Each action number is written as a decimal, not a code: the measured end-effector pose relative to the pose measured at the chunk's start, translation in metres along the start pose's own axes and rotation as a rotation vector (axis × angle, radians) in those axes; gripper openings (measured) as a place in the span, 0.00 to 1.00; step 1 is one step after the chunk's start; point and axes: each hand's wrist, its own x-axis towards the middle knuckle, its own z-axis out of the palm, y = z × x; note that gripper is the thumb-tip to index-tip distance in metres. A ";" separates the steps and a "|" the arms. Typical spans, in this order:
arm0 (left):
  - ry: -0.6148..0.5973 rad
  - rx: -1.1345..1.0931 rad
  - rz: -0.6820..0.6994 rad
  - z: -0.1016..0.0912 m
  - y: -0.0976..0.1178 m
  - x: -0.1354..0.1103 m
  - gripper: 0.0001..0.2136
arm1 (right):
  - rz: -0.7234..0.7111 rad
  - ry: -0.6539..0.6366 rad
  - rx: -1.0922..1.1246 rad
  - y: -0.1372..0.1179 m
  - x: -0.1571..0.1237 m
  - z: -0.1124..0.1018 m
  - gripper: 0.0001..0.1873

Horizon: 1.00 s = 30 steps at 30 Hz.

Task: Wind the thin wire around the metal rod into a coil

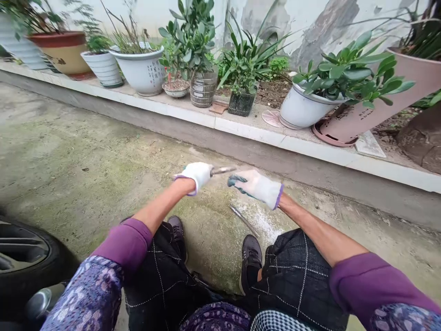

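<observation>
My left hand [198, 174], in a white work glove with a purple cuff edge, is closed around a thin rod-like tool [223, 170]. The tool points right and is smeared by motion, so its exact kind is unclear. Just right of its tip is my right hand [258, 185], in a matching glove with a dark green coated palm. Its fingers are curled closed; whatever lies in them, if anything, is hidden. Below the hands, a slim metal bar [244, 219] lies on the concrete, beside scattered white chips or powder [265, 221].
A low tiled ledge [203, 120] runs across in front, bearing several potted plants, among them a white pot [143, 71] and a tilted pink planter [372, 108]. A wheel [24, 250] is at the lower left. My shoes [251, 250] flank the work spot.
</observation>
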 end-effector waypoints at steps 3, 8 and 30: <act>-0.061 0.154 0.090 0.012 0.004 -0.006 0.02 | -0.022 0.114 -0.067 0.018 0.006 -0.009 0.16; -0.255 0.112 0.312 0.018 0.014 -0.026 0.06 | 0.097 -0.054 0.176 0.035 0.010 -0.014 0.18; 0.019 -0.389 0.175 0.010 0.006 -0.011 0.09 | 0.069 -0.055 0.353 0.013 -0.003 0.012 0.25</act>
